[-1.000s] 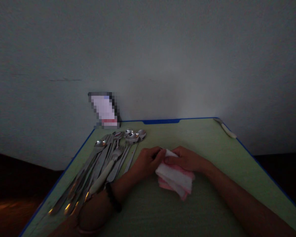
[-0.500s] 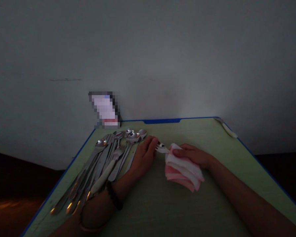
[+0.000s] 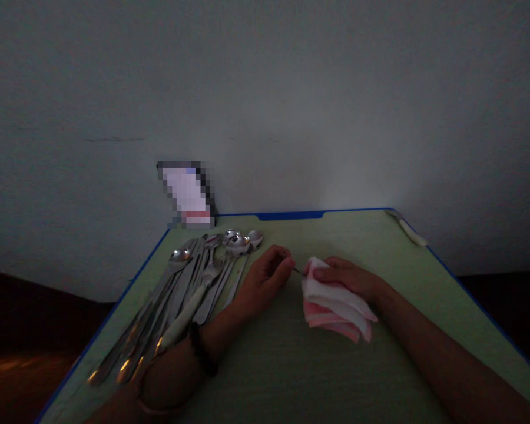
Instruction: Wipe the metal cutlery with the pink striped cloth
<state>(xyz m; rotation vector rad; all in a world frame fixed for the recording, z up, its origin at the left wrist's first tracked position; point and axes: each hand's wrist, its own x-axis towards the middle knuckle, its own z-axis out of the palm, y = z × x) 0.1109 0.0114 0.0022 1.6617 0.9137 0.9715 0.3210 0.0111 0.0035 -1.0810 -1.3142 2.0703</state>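
Observation:
Near the middle of the table, my left hand (image 3: pixel 269 274) pinches the head of a fork (image 3: pixel 299 271); only a thin bit of its neck shows. The rest of the fork runs into a folded pink-and-white cloth (image 3: pixel 331 294). My right hand (image 3: pixel 347 277) grips that cloth, thumb on top, around the fork's hidden handle. Left of my left hand lies a spread of metal cutlery, with several spoons (image 3: pixel 238 243), long flat handles and a pale-handled fork (image 3: pixel 185 315). My left forearm covers part of it.
Another pale-handled piece of cutlery (image 3: pixel 410 231) lies by the table's far right corner. A phone (image 3: pixel 188 194), blurred out, leans on the wall at the back left. The pale green table (image 3: pixel 300 377) has a blue rim and stands against a grey wall (image 3: pixel 335 106).
My left fingers have moved right and closed over the fork's tines, which showed before. The cloth and my right hand have shifted slightly to the right.

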